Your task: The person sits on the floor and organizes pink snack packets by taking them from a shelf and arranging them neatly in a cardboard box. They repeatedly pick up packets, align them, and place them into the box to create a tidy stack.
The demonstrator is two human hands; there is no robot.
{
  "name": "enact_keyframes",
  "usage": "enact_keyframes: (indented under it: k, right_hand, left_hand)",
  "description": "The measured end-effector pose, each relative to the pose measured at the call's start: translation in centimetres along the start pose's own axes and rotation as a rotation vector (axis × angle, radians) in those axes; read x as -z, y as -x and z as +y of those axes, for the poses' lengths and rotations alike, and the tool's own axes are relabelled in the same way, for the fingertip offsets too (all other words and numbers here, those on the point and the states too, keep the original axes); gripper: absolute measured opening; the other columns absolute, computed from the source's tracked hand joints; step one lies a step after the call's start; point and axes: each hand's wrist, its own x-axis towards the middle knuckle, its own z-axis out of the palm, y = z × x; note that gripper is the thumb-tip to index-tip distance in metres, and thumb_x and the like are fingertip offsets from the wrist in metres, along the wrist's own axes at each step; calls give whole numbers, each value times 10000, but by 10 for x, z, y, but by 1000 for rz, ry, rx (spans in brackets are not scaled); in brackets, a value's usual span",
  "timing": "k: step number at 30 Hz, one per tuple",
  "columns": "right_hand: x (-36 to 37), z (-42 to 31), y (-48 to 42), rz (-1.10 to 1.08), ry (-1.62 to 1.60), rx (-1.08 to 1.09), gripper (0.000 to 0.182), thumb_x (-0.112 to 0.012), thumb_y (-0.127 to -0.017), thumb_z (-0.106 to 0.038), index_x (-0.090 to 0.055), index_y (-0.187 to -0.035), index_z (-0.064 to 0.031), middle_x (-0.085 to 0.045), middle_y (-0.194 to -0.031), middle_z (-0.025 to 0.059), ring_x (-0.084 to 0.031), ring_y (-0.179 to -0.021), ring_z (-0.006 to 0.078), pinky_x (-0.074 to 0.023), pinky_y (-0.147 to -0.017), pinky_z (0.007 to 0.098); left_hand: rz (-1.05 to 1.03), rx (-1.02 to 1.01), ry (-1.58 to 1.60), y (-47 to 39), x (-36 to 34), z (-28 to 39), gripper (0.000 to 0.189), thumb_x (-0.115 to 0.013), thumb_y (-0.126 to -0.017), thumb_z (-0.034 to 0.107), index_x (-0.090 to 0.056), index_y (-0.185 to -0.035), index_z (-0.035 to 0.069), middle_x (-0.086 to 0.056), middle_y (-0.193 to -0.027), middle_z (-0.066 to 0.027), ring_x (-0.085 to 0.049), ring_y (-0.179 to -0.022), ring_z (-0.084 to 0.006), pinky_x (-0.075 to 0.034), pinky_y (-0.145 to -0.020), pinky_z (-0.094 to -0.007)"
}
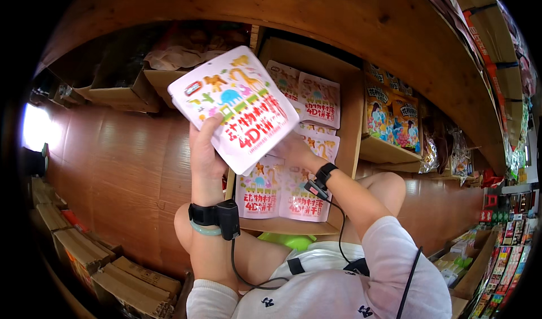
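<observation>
My left hand (207,149) is shut on pink biscuit pouches (239,107) with printed animals, its thumb across the front one; an edge behind shows more than one pouch. They are raised over the left side of an open cardboard box (350,149). More pouches of the same kind (304,196) lie in rows in the box. My right hand (296,149) reaches into the box behind the raised pouches, close to the pouches in the middle. Its fingers are hidden, so its grip does not show. Both wrists wear black straps with small devices and cables.
A wooden shelf edge (271,1) arches over the far side of the box. To the right stands a carton of colourful snack bags (391,120). Cardboard boxes (131,289) line the lower left, and further cartons (120,94) stand under the shelf. A green stool (288,239) shows below the box.
</observation>
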Motion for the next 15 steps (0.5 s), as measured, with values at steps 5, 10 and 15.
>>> enact_keyframes:
  k: [5,10,15]
  right_hand:
    - [56,-68,-3,367,-1179,-514,417,-408,-1018,-326,-540,-1230,8,-602,-1184,118,-567,-1086,215,-457,-948,364]
    - [95,-101,9,412,-1450,-557,481,-358,-1032,-440,-537,-1201,-27,-598,-1150,85,-559,-1041,150,-437,-951,341]
    - [106,-112,25,376,-1183,-429,309,-451,-1026,-372,-550,-1118,-95,-623,-1072,13,-546,-1035,128,-394,-989,363]
  left_hand:
    - [-53,80,-45,9,-6,1,510,-655,-850,13,-416,-1299,-20,-592,-1207,-179,-641,-1047,-253,-558,-873,-383]
    - [-112,126,-89,9,-12,-4,487,-671,-845,10,-451,-1278,-19,-616,-1181,-172,-655,-1021,-236,-563,-852,-369]
    - [-219,171,-270,15,-17,-1,463,-687,-843,17,-476,-1254,-19,-640,-1146,-163,-661,-998,-208,-561,-833,-344]
